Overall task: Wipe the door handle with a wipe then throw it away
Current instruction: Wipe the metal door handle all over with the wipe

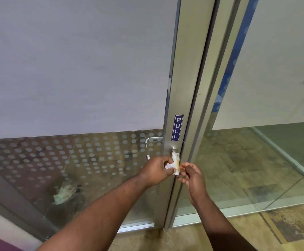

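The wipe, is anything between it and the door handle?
Nothing visible. The wipe, held by the left hand with the right hand at its edge, already lies against the door handle below the PULL sign.

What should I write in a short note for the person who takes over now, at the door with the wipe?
Left hand: grips the wipe at the door handle.
Right hand: pinches the wipe's lower edge.
Place: handle on the metal door frame, below the PULL sign.
Done: the wipe shows a brownish stain, so some wiping seems done.
Left: finish wiping, then throw the wipe away; no bin is in view.
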`<action>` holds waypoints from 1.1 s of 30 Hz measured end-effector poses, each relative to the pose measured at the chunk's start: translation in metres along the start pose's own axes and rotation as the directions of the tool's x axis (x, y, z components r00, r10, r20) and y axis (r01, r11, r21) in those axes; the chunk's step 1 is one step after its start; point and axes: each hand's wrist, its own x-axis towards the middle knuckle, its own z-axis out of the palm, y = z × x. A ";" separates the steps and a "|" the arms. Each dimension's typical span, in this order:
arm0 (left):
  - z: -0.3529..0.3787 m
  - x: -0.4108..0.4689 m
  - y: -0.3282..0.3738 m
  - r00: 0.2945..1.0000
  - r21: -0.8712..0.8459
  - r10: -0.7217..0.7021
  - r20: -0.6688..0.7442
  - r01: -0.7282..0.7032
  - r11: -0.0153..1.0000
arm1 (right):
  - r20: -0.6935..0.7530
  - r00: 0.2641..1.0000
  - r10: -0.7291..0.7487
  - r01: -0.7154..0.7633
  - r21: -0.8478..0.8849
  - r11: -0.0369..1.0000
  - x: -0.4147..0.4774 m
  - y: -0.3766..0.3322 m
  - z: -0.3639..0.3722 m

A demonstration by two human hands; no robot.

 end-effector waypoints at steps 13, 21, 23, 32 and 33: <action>-0.008 0.007 -0.009 0.999 -0.054 0.032 -0.023 -0.033 0.998 | 0.109 0.978 -0.178 0.177 0.019 0.984 -0.001 -0.009 0.011; -0.012 0.015 -0.017 0.996 0.028 0.080 -0.027 -0.079 0.996 | 0.241 0.965 -0.100 0.124 -0.083 0.989 0.012 -0.003 0.007; -0.012 0.018 -0.020 0.995 0.056 0.094 -0.024 -0.093 0.994 | 0.250 0.963 -0.100 0.134 -0.123 0.983 0.015 -0.002 0.006; -0.064 0.036 -0.001 0.706 0.551 0.662 -0.250 -0.459 0.697 | -0.071 0.984 -0.161 0.140 -0.239 0.961 0.039 0.005 0.000; -0.074 0.041 0.007 0.645 0.579 0.714 -0.271 -0.483 0.656 | -0.114 0.973 -0.203 0.162 -0.296 0.941 0.042 0.005 -0.001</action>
